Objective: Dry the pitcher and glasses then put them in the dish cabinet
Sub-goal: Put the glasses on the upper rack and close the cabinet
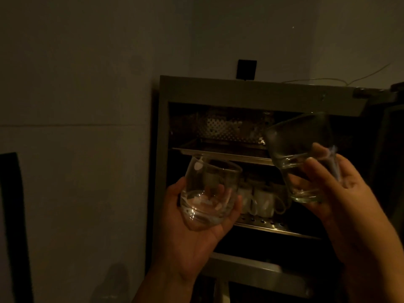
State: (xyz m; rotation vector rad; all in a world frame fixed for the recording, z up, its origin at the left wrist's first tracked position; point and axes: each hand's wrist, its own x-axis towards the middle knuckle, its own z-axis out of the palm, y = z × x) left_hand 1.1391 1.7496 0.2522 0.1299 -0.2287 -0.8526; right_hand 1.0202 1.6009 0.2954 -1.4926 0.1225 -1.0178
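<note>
A: What's on the left?

B: The left hand (192, 232) cups a rounded glass (207, 193), fingers curled round its base, near the open dish cabinet (162, 171).

A: And right?

B: The right hand (341, 193) grips a straight glass (303, 158), tilted, before the upper shelf (220, 153). White cups (262, 202) sit on the lower shelf (273, 228).

A: Step?

B: Putting away, I'd judge. Next: set each glass on a free shelf spot, clear of the cups. No pitcher visible.

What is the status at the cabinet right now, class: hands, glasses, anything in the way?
Left hand holds round glass; right hand holds straight glass. Dish cabinet open. White cups occupy the lower rack.
</note>
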